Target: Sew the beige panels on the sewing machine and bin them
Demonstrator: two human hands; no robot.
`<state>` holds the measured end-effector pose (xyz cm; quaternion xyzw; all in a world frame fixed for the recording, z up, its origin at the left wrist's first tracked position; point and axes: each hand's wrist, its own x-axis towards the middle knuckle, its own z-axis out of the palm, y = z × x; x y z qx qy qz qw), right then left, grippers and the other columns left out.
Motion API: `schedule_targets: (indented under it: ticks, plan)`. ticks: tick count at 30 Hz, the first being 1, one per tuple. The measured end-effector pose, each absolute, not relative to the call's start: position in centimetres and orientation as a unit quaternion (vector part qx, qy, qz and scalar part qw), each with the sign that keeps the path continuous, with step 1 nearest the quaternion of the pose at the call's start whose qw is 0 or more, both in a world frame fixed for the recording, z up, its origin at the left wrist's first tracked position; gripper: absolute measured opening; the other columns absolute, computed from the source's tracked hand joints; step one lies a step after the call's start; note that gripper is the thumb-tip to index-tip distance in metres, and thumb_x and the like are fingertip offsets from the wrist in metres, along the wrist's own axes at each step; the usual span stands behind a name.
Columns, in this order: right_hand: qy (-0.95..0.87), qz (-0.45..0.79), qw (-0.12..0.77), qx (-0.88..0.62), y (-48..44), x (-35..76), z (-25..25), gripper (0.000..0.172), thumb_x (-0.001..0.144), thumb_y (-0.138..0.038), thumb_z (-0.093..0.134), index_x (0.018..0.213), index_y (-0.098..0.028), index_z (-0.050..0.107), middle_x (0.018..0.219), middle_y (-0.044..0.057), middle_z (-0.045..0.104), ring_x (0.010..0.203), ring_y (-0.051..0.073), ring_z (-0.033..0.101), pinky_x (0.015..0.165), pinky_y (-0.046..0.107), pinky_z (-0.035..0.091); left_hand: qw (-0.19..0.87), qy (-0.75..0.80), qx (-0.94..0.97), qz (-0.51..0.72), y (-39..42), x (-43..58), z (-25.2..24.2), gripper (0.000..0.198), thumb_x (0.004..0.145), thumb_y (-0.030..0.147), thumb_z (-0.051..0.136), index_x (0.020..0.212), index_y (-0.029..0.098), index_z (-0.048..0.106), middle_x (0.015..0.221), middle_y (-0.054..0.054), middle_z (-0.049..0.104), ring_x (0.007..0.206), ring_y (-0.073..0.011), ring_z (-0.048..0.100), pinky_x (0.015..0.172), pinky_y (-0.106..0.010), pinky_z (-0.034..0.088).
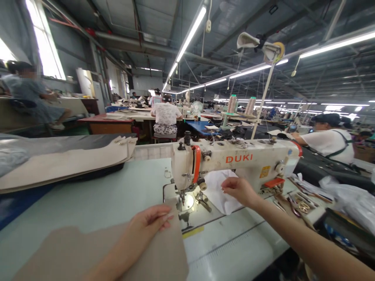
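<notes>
L hand (148, 222) on beige panel (170, 253), near its top corner; fingers bent, thumb close to them, can't tell if pinching or just resting. Panel lies on table (140, 183) at front, L of & below needle area (183, 198). R hand (238, 190) over white cloth (216, 195) under machine (216, 158) arm; fingers curled, tips together, can't tell if they've hold of cloth. Beige stack (73, 166) far L, scissors etc. on R side
</notes>
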<state>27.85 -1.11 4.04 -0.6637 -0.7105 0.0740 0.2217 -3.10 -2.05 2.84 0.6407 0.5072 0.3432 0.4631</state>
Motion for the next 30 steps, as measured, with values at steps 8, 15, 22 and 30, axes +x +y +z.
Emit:
schedule_targets:
  ticks: [8, 15, 22, 30]
  plan:
    - [-0.632, 0.413, 0.468, -0.460, -5.2, 22.2, 2.5, 0.030, 0.067, -0.046, 0.073, 0.079, -0.019, 0.073, 0.075, 0.005, 0.070, 0.070, 0.018, 0.063, 0.069, 0.031, 0.052, 0.488, 0.478, 0.639, 0.354, -3.4, -2.3, 2.9, 0.019, 0.063, 0.033, 0.066, 0.072, 0.017, 0.070, 0.065, 0.000, 0.067, 0.065, -0.0163, 0.059, 0.063, -0.025, 0.045]
    - [-0.680, 0.374, 0.450, -0.441, -5.9, 18.0, 2.2, 0.019, 0.076, -0.039, 0.065, 0.080, -0.023, 0.074, 0.079, 0.005, 0.071, 0.075, 0.021, 0.064, 0.070, 0.032, 0.051, 0.470, 0.468, 0.640, 0.388, -3.6, -2.4, 2.0, 0.011, 0.065, 0.025, 0.065, 0.069, 0.017, 0.071, 0.065, -0.001, 0.067, 0.063, -0.0151, 0.056, 0.061, -0.024, 0.043]
    - [-0.683, 0.371, 0.451, -0.439, -5.4, 17.0, 2.0, 0.018, 0.075, -0.036, 0.064, 0.079, -0.022, 0.074, 0.078, 0.005, 0.072, 0.073, 0.021, 0.063, 0.068, 0.031, 0.050, 0.460, 0.450, 0.651, 0.402, -3.6, -2.6, 2.1, 0.008, 0.067, 0.022, 0.064, 0.069, 0.018, 0.071, 0.066, 0.000, 0.067, 0.064, -0.0146, 0.057, 0.062, -0.023, 0.043]
    - [-0.595, 0.515, 0.435, -0.438, -4.5, 16.9, 1.8, 0.030, 0.062, -0.044, 0.077, 0.076, -0.018, 0.072, 0.073, 0.003, 0.069, 0.068, 0.017, 0.062, 0.069, 0.029, 0.050, 0.563, 0.404, 0.602, 0.396, -3.4, -2.6, 2.2, 0.019, 0.063, 0.033, 0.071, 0.068, 0.015, 0.068, 0.059, -0.001, 0.065, 0.059, -0.0131, 0.057, 0.061, -0.024, 0.045]
